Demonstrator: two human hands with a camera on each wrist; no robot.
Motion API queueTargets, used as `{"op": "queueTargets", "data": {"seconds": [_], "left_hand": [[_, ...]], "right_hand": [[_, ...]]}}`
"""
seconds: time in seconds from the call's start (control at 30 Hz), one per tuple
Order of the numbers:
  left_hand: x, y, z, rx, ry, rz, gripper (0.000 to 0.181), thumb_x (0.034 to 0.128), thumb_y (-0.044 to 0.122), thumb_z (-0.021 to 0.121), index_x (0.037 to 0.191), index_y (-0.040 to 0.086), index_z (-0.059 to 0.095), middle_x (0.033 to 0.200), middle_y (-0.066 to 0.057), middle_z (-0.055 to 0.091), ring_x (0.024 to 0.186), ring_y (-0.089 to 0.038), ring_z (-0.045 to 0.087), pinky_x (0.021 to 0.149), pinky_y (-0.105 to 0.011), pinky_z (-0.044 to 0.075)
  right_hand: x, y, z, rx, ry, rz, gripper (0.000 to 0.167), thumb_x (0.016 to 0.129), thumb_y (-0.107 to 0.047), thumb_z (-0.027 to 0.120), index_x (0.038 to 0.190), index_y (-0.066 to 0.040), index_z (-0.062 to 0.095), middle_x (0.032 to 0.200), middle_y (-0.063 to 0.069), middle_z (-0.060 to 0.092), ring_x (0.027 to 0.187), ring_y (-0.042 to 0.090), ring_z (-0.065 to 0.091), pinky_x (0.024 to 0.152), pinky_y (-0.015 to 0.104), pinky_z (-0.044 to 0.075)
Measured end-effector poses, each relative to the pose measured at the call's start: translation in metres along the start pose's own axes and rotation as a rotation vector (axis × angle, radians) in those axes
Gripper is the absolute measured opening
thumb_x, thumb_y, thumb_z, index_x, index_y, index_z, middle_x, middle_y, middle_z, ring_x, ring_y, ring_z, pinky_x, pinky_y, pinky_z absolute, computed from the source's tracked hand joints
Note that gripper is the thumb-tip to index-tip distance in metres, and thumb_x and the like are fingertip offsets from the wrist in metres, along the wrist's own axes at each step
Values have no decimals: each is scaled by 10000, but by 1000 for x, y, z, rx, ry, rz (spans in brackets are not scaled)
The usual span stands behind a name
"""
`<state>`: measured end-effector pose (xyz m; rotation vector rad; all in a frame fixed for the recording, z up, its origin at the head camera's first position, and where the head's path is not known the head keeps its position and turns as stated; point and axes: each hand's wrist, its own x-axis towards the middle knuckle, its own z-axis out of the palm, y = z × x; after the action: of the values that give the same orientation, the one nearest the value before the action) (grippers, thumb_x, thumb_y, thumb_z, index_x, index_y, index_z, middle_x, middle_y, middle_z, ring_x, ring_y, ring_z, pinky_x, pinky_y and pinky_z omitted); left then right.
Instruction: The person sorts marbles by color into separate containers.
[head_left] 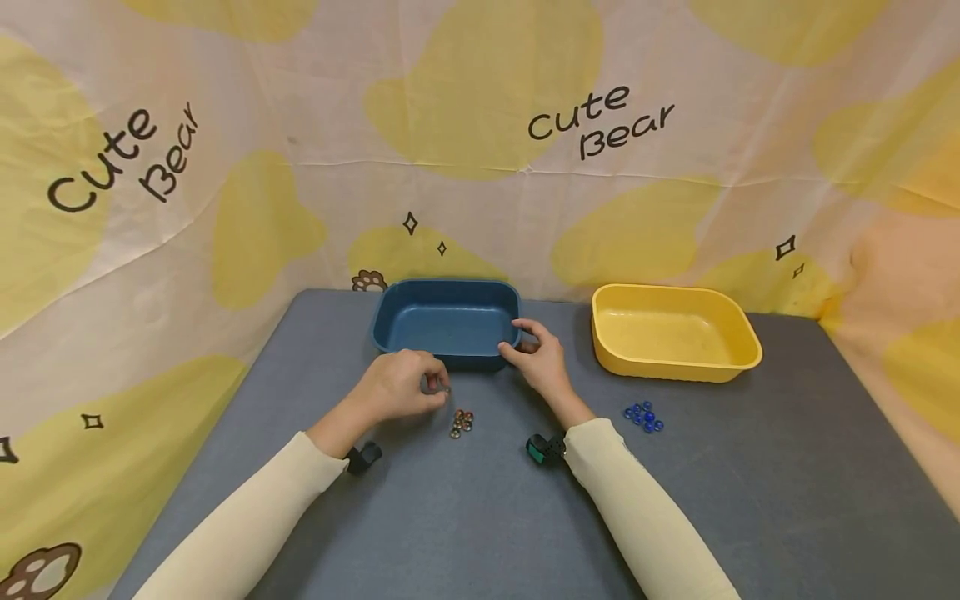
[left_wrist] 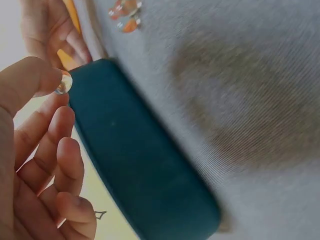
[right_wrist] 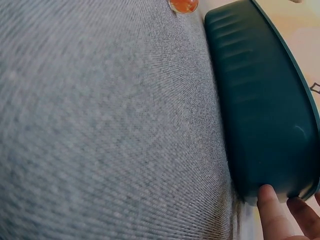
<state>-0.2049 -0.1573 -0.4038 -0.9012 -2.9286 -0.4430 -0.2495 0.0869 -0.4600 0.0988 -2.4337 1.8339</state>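
My left hand (head_left: 397, 385) is just in front of the blue basin (head_left: 420, 358), pinching a clear glass marble (left_wrist: 64, 83) with orange in it between thumb and forefinger. On the table below lies a small cluster of orange-and-clear marbles (head_left: 462, 422). At the basin's right front corner, my right hand (head_left: 546, 367) grips the rim and wall with thumb and fingers. Fingertips (right_wrist: 267, 195) press on the basin's outer side in the right wrist view. The basin's visible floor holds nothing.
To the right stands a yellow basin (head_left: 675, 371). Several blue marbles (head_left: 647, 417) lie in front of it on the grey table (head_left: 465, 517). A patterned cloth (head_left: 480, 125) hangs behind the table and along its sides.
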Motion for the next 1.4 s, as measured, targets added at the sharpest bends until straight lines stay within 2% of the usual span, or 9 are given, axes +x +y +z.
{"op": "queueTargets", "data": {"seconds": [0.3,0.5,0.7,1.13,1.4], "left_hand": [[13,0,-19,18,15,8,37,808,286,705,837,264,711,763,129,606,636,-15,499,517,-208,401],[23,-6,-33,-3,40,-23,38,809,282,712,845,268,714,776,136,630,675,-28,535,542,-229,424],[35,-15,-42,-49,36,-60,44,813,287,712,855,280,722,804,120,650,697,-45,561,582,-260,452],[66,-34,-42,-69,-23,-144,76,841,325,676,884,274,713,824,99,665,700,-97,578,629,-305,458],[82,-46,-35,-92,-64,-213,95,843,334,671,885,257,708,840,73,668,761,-129,595,709,-333,479]], "right_hand": [[1,1,0,5,-2,-3,485,837,-184,744,1281,-74,583,1354,104,570,989,271,693,664,237,503],[0,1,0,-3,-1,-11,484,838,-189,742,1281,-75,585,1357,102,569,983,265,694,658,229,502],[1,2,0,2,1,-12,482,836,-187,747,1276,-72,589,1349,102,575,967,269,692,632,224,487],[0,2,-1,2,4,-14,483,838,-181,740,1280,-69,584,1352,107,575,960,260,695,641,229,500],[-1,-1,-1,16,1,0,485,836,-186,743,1279,-67,586,1352,115,573,979,272,692,644,230,499]]}}
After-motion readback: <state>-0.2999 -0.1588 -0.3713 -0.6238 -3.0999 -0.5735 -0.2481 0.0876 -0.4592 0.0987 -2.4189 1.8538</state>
